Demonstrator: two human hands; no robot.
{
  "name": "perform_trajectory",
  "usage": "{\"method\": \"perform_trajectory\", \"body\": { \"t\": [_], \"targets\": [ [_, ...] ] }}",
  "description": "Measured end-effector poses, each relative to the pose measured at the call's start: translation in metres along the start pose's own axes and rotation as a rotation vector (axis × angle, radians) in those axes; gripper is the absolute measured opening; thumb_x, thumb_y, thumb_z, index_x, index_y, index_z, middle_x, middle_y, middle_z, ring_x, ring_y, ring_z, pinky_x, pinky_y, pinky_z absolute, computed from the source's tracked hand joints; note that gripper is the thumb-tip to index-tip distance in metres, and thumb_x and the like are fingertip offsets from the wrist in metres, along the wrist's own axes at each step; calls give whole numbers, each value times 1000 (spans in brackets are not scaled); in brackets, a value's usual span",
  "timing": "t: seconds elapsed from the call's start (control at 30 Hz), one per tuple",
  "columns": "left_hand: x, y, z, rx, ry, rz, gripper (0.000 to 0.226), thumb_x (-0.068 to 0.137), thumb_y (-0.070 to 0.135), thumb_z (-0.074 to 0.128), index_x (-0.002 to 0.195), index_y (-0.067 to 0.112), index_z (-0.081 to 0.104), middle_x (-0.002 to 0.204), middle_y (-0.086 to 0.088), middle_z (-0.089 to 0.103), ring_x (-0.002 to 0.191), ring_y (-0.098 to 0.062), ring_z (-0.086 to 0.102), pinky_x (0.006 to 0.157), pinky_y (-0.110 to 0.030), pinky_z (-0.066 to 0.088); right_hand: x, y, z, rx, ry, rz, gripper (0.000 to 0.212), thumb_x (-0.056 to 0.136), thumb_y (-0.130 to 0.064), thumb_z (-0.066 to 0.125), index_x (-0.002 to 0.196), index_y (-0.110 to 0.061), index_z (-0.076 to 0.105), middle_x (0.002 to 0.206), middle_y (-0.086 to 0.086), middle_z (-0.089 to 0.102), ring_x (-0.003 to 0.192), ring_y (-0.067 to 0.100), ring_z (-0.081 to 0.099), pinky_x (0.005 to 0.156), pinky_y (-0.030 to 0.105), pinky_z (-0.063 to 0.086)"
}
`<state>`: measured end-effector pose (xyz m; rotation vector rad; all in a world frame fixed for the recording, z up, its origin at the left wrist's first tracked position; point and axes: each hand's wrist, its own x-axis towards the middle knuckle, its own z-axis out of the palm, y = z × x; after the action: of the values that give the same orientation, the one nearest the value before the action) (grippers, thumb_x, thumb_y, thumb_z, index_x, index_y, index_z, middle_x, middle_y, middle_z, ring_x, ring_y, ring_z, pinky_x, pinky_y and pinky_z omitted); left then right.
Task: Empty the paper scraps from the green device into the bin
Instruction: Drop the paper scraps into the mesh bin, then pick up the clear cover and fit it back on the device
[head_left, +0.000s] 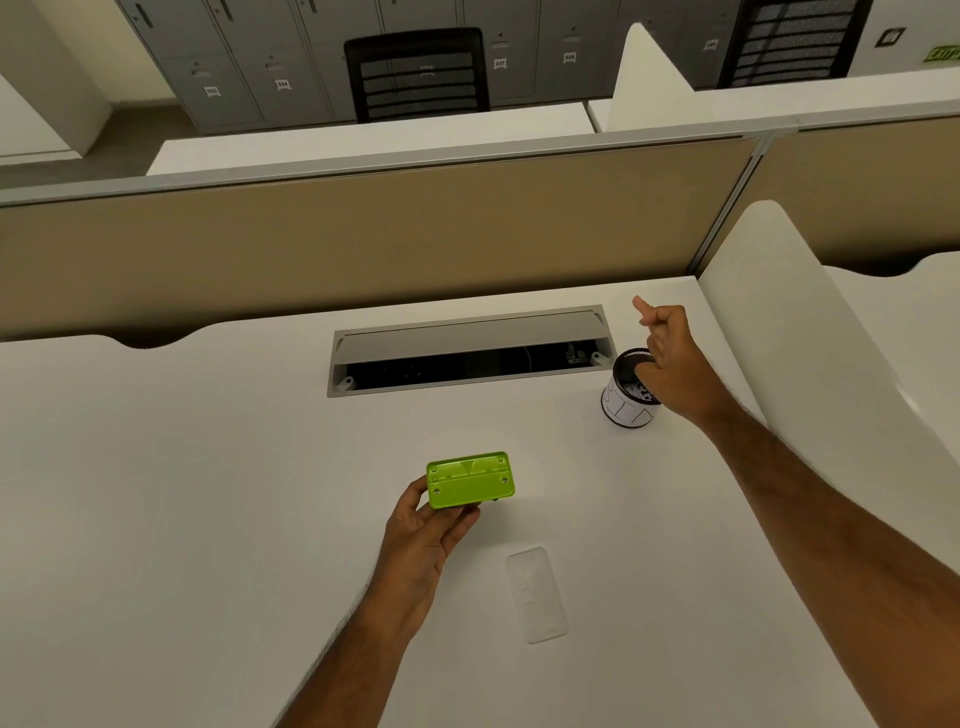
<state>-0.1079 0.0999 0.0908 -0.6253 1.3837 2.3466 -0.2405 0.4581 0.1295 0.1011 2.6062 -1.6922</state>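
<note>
The green device is a small lime-green box, tilted so its flat underside with screw holes faces me. My left hand grips it by its lower left corner, just above the white desk. The bin is a small black mesh cup wrapped in white paper, standing at the right of the desk. My right hand hovers over the bin's right rim, fingers loosely spread, index finger raised, with nothing visible in it. No paper scraps show clearly.
A clear plastic cover lies flat on the desk below the device. An open grey cable tray is set into the desk behind. A beige partition closes the back and a white side panel the right.
</note>
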Motion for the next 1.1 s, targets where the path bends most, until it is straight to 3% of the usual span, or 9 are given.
{"method": "perform_trajectory", "body": {
  "t": [0.13,0.23,0.33,0.5,0.53,0.6,0.73,1.0,1.1],
  "targets": [
    [1,0,-1,8,-10,3,43,101,-3,62,142,10,58,128,-22,76,121,-34,74,102,-37,60,-2,0,2,139,63,-27,40,101,6,39,111,-32,41,166,4,35,152,14,33,126,47,26],
    [2,0,-2,9,-8,5,43,102,-3,62,142,10,58,129,-23,75,121,-34,74,103,-38,59,0,-6,1,343,83,11,14,112,-13,30,117,-19,41,167,6,33,154,19,32,126,51,23],
    [2,0,-2,8,-3,8,42,102,-4,61,141,11,58,127,-21,76,119,-33,75,103,-38,59,0,-11,1,456,94,30,14,112,-22,33,121,-15,41,167,8,32,154,22,32,126,54,24],
    [1,1,-1,6,-7,8,43,101,-4,61,141,12,58,126,-20,77,118,-33,75,102,-38,60,-2,-18,1,523,111,61,47,95,-43,61,125,-14,40,165,7,33,151,24,34,123,50,32],
    [2,1,-1,5,-7,8,43,102,-4,61,142,12,58,127,-20,77,119,-33,75,102,-38,60,-2,-17,1,504,90,66,44,94,-40,61,123,-13,41,165,6,34,150,23,36,122,49,33],
    [1,1,-1,7,-11,8,43,102,-3,61,142,11,58,128,-21,76,120,-34,74,103,-38,60,1,-9,2,409,95,48,18,102,-25,51,119,-18,49,160,4,43,148,21,41,122,50,35],
    [1,1,-1,-8,-4,10,42,101,-6,61,139,11,60,127,-23,76,116,-33,76,99,-36,62,4,3,1,159,182,1,26,101,2,53,124,-8,57,140,2,65,133,12,59,116,48,45],
    [-6,2,-5,-23,3,20,41,101,-6,62,138,11,60,126,-23,76,115,-32,77,98,-35,63,-25,-9,16,139,345,-15,26,95,-3,66,120,-6,61,121,8,70,110,18,69,95,25,57],
    [-13,2,-10,-32,5,28,43,100,-6,62,140,10,59,125,-22,77,115,-32,77,98,-36,62,-44,-10,32,208,352,11,23,94,-1,65,116,-7,60,113,11,70,100,16,69,87,26,58]
  ]
}}
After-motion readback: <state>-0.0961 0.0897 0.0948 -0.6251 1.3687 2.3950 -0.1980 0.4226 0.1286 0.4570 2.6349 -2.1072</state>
